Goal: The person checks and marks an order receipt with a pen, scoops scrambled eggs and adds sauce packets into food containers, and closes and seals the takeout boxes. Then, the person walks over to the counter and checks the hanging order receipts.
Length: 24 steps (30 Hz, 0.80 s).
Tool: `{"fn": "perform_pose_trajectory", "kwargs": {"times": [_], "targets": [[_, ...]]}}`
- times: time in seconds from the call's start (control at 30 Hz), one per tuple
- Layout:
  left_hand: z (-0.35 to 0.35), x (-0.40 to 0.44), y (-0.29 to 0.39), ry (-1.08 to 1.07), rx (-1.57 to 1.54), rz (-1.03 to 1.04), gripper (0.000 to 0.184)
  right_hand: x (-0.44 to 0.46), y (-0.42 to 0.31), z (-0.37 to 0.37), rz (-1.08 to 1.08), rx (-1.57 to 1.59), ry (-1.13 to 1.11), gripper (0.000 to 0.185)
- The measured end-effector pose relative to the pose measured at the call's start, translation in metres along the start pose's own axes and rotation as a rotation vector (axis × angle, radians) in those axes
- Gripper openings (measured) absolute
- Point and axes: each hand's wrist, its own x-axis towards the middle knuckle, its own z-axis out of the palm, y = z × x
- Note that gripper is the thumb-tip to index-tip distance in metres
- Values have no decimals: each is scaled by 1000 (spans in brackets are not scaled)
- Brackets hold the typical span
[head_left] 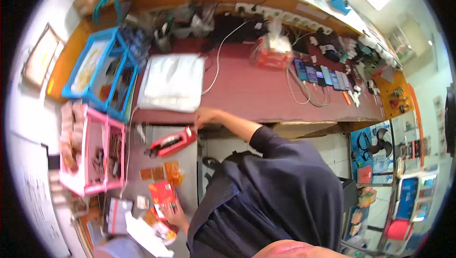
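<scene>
My right hand (207, 115) reaches across to the edge of the dark red table, with its fingers closed at the end of a red tape dispenser (174, 143). The dispenser has a black end and a pale part in its middle, and is tilted over the grey side surface. My left hand (173, 213) lies with its fingers spread on a red printed packet (161, 192). Brown flat pieces (152, 173) and an orange wrapper (174, 172) lie just beyond that packet.
A white stack of plastic bags (172, 82) lies on the dark red table (242, 92). Several phones (323, 75) with cables sit right of a red tissue box (272, 51). Blue (102, 73) and pink (102, 151) racks stand at left. White paper (145, 236) lies near my left hand.
</scene>
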Motion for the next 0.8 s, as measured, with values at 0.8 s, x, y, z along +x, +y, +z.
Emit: {"fn": "perform_pose_trajectory", "kwargs": {"times": [0.8], "targets": [[-27, 3, 10, -107, 82, 35, 49, -16, -43, 319, 34, -155, -120, 25]]}}
